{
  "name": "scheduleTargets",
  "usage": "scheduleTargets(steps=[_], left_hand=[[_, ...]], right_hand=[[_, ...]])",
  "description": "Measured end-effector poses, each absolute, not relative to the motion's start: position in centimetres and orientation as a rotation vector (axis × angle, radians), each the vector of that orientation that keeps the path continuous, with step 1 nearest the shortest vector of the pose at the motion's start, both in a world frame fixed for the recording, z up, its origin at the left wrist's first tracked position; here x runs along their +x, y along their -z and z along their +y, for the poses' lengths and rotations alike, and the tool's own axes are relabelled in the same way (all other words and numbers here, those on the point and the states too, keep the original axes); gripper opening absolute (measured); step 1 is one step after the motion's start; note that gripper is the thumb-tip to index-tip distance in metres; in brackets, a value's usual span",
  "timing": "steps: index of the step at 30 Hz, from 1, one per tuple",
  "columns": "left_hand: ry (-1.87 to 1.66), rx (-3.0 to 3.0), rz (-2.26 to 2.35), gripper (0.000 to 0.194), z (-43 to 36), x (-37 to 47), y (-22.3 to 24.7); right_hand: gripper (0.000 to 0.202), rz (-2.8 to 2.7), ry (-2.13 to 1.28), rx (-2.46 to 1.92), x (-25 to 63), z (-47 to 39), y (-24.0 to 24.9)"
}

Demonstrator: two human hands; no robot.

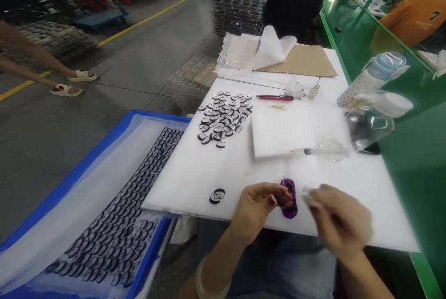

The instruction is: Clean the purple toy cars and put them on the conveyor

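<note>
Over the near edge of the white table, my left hand (252,210) has its thumb and fingers pinched together. Its fingertips overlap a shiny purple oblong piece with a dark centre (289,210); what they hold, if anything, is hidden. To the right, my right hand (343,220) is smeared by motion with its fingers curled closed. A small whitish bit shows at its fingertips, too blurred to name. One black-rimmed oval part (217,196) lies alone left of my left hand.
Several similar parts (223,117) are spread on the table. A white foam pad (299,127), a syringe (304,151), a red pen-like cutter (275,97), a clear jar (374,120) and a bottle (372,78) lie beyond. At left, a blue tray (130,117) holds rows of parts.
</note>
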State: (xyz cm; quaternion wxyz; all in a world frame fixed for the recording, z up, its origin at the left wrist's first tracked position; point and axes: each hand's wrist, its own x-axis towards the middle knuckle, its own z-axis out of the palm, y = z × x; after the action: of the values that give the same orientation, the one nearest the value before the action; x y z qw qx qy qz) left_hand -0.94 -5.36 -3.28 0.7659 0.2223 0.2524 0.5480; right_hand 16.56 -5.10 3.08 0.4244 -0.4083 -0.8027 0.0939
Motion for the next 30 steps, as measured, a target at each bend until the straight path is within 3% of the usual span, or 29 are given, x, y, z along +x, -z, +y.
scheduleTargets(steps=[4, 12, 21, 25, 30], left_hand=[[-1.199, 0.489, 0.657, 0.033, -5.5, -0.9, 3.3], [-1.215, 0.486, 0.668, 0.035, -5.4, -0.8, 3.0], [-1.247, 0.591, 0.721, 0.028, -6.0, -1.2, 3.2], [-1.176, 1.004, 0.908, 0.026, -7.2, -1.9, 3.1], [-1.247, 1.927, 1.217, 0.017, -7.5, -1.7, 2.7]], right_hand=[[0.018, -2.007, -0.15, -0.99, 13.1, -5.6, -1.6], [0.015, -2.056, 0.073, -1.005, 15.6, -5.7, -2.4], [0.012, -2.146, -0.028, -0.918, 14.4, -6.4, -1.7], [0.012, -2.071, -0.177, -1.132, 17.7, -8.0, -2.2], [0.007, -1.79, -0.498, -1.353, 19.1, -8.7, -0.2]])
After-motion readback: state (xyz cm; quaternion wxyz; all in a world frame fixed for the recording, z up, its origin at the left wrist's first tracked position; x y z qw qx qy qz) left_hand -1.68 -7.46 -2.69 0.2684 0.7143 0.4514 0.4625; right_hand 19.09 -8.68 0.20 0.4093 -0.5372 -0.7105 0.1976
